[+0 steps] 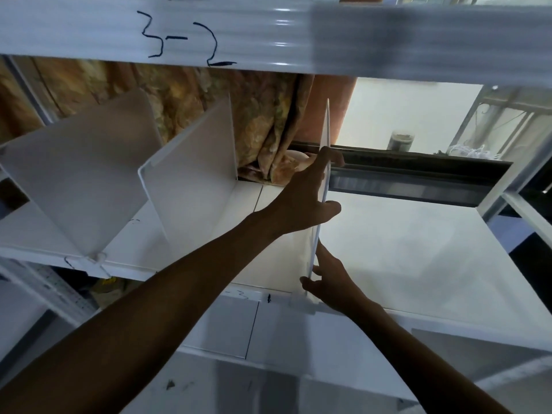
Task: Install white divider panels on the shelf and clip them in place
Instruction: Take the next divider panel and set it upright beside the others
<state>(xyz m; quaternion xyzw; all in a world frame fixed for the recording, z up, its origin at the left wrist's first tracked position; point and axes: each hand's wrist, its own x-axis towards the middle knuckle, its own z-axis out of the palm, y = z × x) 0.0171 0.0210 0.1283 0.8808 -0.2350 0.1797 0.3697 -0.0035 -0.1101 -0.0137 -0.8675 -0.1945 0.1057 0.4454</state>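
Seating of divider panel (324, 174) is in hand, its edge pinched by left hand (304, 198) and, at 6 o'clock, right hand (327, 279); clip (301, 304) engagement is judged next.

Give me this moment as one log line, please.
step: seating divider panel | left hand: grips front edge | right hand: pinches lower front edge

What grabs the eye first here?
The edge-on white divider panel at centre, held upright on the shelf: left hand holds it mid-height, right hand pinches its lower front corner. Two more dividers stand to the left, under a beam marked 3-2.
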